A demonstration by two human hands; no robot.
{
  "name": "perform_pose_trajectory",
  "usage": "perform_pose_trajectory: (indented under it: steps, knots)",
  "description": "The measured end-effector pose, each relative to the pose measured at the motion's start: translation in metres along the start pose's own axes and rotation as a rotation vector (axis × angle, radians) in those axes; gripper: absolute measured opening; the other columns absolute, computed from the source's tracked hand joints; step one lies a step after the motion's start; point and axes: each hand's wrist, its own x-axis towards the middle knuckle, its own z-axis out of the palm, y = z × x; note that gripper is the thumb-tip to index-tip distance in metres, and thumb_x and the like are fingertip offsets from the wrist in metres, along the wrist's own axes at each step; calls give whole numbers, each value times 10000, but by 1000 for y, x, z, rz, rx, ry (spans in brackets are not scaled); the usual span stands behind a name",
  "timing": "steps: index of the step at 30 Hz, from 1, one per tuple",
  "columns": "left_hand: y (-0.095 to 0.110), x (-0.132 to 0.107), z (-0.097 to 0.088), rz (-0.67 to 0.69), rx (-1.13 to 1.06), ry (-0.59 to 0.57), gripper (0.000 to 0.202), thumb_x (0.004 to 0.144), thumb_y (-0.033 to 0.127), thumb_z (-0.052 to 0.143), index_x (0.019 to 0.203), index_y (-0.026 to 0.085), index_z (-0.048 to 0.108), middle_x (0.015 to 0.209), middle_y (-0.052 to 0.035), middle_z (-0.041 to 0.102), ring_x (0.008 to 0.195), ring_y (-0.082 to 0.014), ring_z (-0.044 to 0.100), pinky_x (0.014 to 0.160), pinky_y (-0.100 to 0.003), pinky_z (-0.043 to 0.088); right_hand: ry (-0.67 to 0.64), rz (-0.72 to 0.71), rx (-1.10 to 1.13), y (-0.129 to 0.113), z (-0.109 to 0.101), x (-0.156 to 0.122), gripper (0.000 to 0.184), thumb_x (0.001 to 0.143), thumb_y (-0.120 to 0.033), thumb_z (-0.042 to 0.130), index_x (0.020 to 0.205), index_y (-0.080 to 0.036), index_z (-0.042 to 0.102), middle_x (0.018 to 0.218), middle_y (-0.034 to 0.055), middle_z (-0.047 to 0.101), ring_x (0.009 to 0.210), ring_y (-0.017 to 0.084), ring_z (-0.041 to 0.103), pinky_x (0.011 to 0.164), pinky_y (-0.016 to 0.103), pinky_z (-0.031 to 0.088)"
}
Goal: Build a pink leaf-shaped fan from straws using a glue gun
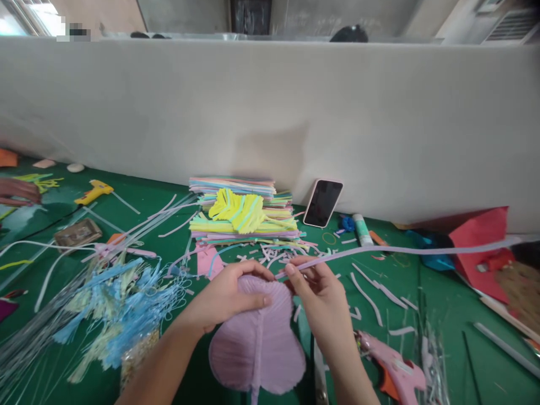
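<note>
Look, over the green table (447, 298), a lilac piece (236, 357), finely creased, round-lobed, ribbed down its middle, pinched in the left hand (238, 292); the right hand (323, 289) grips a long lilac strip (392, 248).

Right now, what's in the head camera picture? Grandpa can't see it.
A person's left hand holds a pleated lilac leaf shape while the right hand pinches a lilac strip near the shape's top edge. The green table also holds stacked colorful strips, a pink glue gun and a smartphone.
</note>
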Motion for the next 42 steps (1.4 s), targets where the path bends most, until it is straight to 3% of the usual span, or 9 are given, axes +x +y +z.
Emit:
perform_pose_trajectory:
  steps: [5,11,20,24,32,42]
  knots:
    - [2,3,6,-57,-7,48,340,651,337,790,944,209,676,1002,-16,664,989,-234,577,879,-307,419,-58,15,-5,-3,-1,-2,340,703,-393,767,925,-196,600,704,-4,656,637,143,616,563,229,472]
    - [1,5,8,-81,-64,84,275,666,346,778,880,203,681,890,2,646,905,-214,581,806,-292,431,-78,31,6,-10,-1,-2,348,675,-385,783,900,-191,601,661,-20,636,595,120,592,524,203,448]
    - [-5,6,8,24,-146,100,235,724,230,739,953,201,697,1001,-29,666,1025,-221,581,922,-307,412,-98,70,26,-1,-4,3,372,655,-380,795,914,-192,604,699,-7,667,626,136,625,559,223,481]
    - [-3,7,10,-5,-145,119,223,716,274,755,917,192,706,962,-31,678,972,-221,601,877,-305,441,-102,82,53,3,-7,5,384,648,-370,807,921,-196,600,685,-21,662,628,127,618,562,212,471]
    - [-2,6,9,2,-113,150,225,724,336,750,887,185,715,931,-31,687,949,-225,609,857,-300,441,62,73,121,6,0,0,389,661,-389,802,935,-191,611,720,13,697,657,148,638,556,231,465]
    - [-4,9,13,-1,-122,184,206,766,362,712,870,184,701,914,-31,673,926,-210,595,861,-293,421,42,43,123,10,6,-1,358,671,-353,798,923,-196,598,714,10,701,675,158,668,625,262,522]
